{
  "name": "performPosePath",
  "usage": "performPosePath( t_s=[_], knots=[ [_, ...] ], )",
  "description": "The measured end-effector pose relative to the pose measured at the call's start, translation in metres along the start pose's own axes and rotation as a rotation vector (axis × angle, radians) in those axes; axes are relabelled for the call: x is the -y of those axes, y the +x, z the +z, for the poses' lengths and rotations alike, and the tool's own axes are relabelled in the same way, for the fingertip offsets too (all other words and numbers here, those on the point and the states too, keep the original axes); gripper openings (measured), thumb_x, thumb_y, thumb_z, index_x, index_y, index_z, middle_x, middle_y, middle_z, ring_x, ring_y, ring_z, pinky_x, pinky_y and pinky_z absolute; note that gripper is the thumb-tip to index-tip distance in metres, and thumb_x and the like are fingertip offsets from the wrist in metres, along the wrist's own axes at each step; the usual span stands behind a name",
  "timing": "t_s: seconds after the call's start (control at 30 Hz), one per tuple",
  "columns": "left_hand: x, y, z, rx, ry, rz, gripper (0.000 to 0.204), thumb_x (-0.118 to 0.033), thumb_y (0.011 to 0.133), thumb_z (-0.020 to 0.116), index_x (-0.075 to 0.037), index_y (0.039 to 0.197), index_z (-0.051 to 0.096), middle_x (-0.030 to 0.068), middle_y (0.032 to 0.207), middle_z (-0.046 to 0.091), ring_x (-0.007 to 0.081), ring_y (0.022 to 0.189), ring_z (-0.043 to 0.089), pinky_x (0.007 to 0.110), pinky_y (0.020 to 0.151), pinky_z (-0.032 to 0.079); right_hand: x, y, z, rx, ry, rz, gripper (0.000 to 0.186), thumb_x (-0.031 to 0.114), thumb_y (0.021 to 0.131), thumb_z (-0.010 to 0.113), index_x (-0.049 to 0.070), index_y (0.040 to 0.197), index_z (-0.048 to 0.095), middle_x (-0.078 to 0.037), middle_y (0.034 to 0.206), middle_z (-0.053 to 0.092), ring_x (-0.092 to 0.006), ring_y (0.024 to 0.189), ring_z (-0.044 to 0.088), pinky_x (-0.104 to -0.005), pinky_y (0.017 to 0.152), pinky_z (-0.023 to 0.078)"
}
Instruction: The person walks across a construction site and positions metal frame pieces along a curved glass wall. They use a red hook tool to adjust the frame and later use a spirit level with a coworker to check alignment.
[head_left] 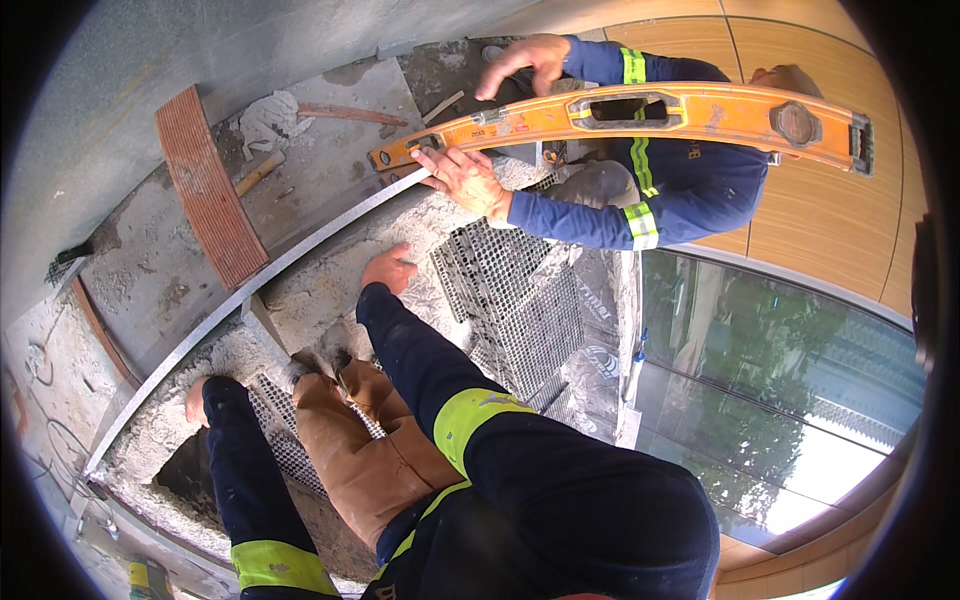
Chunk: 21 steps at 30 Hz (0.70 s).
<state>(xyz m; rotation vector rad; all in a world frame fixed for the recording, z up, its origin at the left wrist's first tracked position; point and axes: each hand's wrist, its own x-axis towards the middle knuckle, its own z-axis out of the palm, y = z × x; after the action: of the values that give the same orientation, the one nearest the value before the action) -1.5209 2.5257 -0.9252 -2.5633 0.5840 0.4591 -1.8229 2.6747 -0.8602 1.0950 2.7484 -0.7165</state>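
Note:
A long, thin grey strip (235,298) curves across the view on its edge, beside a rough bed of mortar (330,262). My right hand (388,270) rests on that mortar near the strip, fingers apart and holding nothing. Further left, my left hand (198,402) lies at the mortar close to the strip; its fingers are mostly hidden. An orange spirit level (700,112) spans the upper right, its left end over the strip's far end. A co-worker's hand (465,183) touches there, and the co-worker's other hand (528,64) is spread above the level.
Black dimpled drainage sheet (515,290) lies between me and the co-worker. A ribbed reddish board (210,190) leans over the strip's far side. Beyond are a pale rag (270,122) and a wooden handle (260,173). Glass panels (770,390) stand at the right.

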Motion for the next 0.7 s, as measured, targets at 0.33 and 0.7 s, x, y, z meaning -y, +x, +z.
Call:
performPosePath(
  t_s=[0.33, 0.7],
  knots=[
    [0.012, 0.018, 0.021, -0.176, -0.011, -0.250, 0.032, -0.026, 0.082, 0.032, -0.001, 0.100, 0.041, 0.0148, 0.092, 0.048, 0.0266, 0.084, 0.049, 0.034, 0.073, 0.038, -0.002, -0.002, 0.007, -0.136, -0.004, -0.012, 0.058, 0.048, 0.078, 0.031, -0.007, 0.092, 0.039, -0.029, 0.077, 0.052, -0.0415, 0.075, 0.051, -0.0457, 0.066, 0.041],
    [0.014, -0.005, 0.000, -0.197, 0.121, -0.141, 0.032, -0.026, 0.082, 0.032, -0.001, 0.101, 0.041, 0.0148, 0.092, 0.048, 0.0266, 0.085, 0.048, 0.034, 0.074, 0.038, 0.004, -0.009, -0.002, -0.061, 0.002, 0.000, 0.060, 0.050, 0.079, 0.027, -0.008, 0.093, 0.039, -0.030, 0.081, 0.051, -0.0405, 0.078, 0.051, -0.0463, 0.068, 0.040]
  ],
)
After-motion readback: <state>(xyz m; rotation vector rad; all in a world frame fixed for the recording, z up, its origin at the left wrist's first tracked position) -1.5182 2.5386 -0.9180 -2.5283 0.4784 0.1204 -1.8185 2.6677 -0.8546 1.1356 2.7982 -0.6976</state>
